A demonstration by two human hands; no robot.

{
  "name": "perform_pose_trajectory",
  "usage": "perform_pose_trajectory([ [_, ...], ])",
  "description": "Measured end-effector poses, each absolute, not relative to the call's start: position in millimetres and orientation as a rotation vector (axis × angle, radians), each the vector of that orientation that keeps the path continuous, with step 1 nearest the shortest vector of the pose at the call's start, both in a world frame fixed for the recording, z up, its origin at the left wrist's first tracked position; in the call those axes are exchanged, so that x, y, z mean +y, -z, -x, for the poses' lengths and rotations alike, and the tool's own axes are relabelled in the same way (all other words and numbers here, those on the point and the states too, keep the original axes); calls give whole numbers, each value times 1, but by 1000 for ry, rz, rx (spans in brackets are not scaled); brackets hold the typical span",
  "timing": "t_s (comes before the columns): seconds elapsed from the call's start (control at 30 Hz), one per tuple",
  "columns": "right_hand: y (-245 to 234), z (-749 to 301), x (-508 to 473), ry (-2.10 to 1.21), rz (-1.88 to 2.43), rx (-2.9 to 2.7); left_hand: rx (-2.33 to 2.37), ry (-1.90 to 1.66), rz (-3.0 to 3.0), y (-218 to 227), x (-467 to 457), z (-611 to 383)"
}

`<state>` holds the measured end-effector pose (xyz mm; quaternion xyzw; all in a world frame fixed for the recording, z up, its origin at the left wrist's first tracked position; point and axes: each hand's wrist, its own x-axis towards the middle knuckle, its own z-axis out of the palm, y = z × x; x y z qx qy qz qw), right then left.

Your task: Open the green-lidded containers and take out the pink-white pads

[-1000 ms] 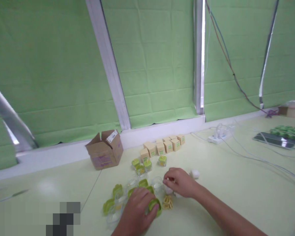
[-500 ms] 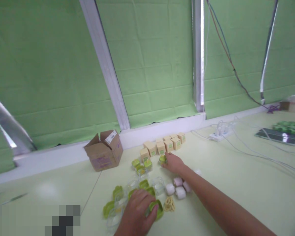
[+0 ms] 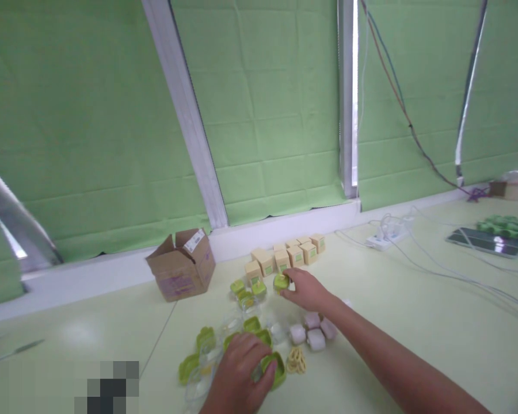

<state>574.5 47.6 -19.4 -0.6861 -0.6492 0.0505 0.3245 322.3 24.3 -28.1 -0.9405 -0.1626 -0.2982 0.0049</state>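
Note:
My right hand [image 3: 307, 290] reaches over the table and pinches a small green-topped container [image 3: 280, 282] by its right side, just in front of the small boxes. My left hand [image 3: 242, 365] curls at the near side, its thumb and fingers around a green square tray-like piece [image 3: 279, 374]. Near it lie several more green pieces [image 3: 189, 368] and clear plastic cups [image 3: 198, 384], some partly hidden by this hand. Green-and-clear pieces [image 3: 245, 298] sit grouped to the left of my right hand. Several pale pink rounded pieces [image 3: 316, 340] and a bundle of yellowish rings [image 3: 296, 360] lie below the right forearm.
An open cardboard box [image 3: 183, 267] stands at the back left. Several small tan boxes [image 3: 281, 260] line the back of the table. A white power strip [image 3: 388, 237] with trailing cables, a dark flat panel [image 3: 483, 241] and green moulded pieces [image 3: 507, 227] lie to the right.
My right hand has shifted slightly left with the small green-topped container, which now shows more fully. My left hand stays in about the same place.

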Motion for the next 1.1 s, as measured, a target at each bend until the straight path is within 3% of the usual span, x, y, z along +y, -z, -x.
perform_pose_trajectory([
  [0.57,23,-522,-66,-514,1128,-1767,-450,1215,2813,26,21,-320],
  [1.1,23,-527,-65,-462,857,-1848,-212,1167,2689,25,20,-323],
])
